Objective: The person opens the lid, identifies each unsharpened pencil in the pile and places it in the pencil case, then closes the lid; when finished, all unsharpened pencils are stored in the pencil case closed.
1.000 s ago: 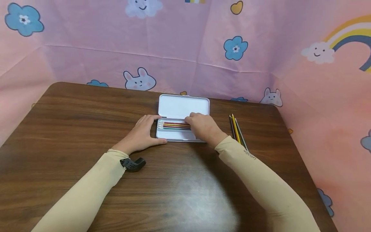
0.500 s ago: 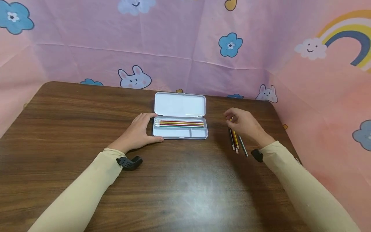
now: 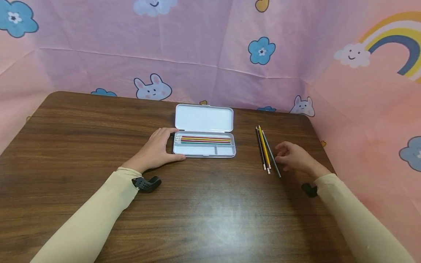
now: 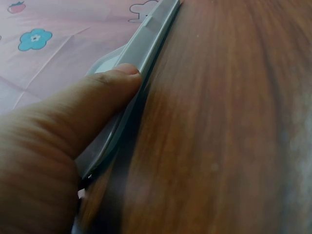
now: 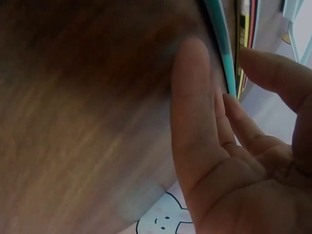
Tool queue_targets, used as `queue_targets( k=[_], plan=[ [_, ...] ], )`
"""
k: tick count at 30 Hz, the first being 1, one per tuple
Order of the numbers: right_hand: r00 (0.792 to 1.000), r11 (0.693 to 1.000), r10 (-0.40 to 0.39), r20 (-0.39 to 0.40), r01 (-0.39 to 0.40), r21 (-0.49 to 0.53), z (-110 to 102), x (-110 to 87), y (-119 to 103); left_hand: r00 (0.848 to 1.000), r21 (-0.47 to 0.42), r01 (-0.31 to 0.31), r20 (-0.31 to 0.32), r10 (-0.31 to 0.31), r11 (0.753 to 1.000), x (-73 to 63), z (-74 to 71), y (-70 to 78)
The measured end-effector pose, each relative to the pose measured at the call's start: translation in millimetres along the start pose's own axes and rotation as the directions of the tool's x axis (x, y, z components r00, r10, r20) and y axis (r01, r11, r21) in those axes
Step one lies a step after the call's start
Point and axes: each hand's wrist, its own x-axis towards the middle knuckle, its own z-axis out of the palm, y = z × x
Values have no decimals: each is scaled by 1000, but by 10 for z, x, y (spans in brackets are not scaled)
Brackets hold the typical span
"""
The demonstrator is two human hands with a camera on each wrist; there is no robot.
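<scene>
A white pencil case (image 3: 194, 150) lies with its lid (image 3: 204, 118) swung back. Several striped pencils (image 3: 205, 140) fill its rear compartment, eraser ends to the left; the two front compartments hold nothing. My left hand (image 3: 157, 148) grips the case's left end, the thumb (image 4: 105, 85) on its front edge and the other fingers toward the back. Right of the case lies a small group of loose pencils (image 3: 262, 148). My right hand (image 3: 294, 157) hovers just right of them, fingers bent loosely and apart, near a green pencil (image 5: 222, 41). Nothing shows between its thumb and fingers.
The brown wooden table (image 3: 197, 204) has its right edge close beyond my right hand. A patterned pink cloth (image 3: 197, 44) hangs along the back and right sides. A black band piece (image 3: 147, 185) sits at my left wrist.
My right hand has left the case, passed over the loose pencils, and moved right and nearer to me beside them. The left hand stays on the case. The head view has shifted slightly.
</scene>
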Motion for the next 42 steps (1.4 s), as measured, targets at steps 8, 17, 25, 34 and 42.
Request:
queue_targets(
  k=[8, 17, 25, 34, 42],
  plan=[
    [999, 1000, 21, -34, -21, 0, 86, 21, 30, 1000, 1, 3, 6, -3, 1000, -7, -6, -1],
    [997, 999, 16, -72, -19, -41, 133, 53, 58, 1000, -1, -4, 0, 4, 1000, -7, -4, 2],
    [996, 992, 29, -88, -39, -116, 148, 22, 30, 1000, 7, -6, 12, 6, 1000, -12, -13, 11],
    [988, 980, 0, -154, -31, -198, 198, -19, 4, 1000, 2, -7, 9, 7, 1000, -21, -20, 8],
    [987, 978, 18, -160, -50, -202, 187, -22, 11, 1000, -3, 4, 10, -4, 1000, -21, -24, 16]
  ],
)
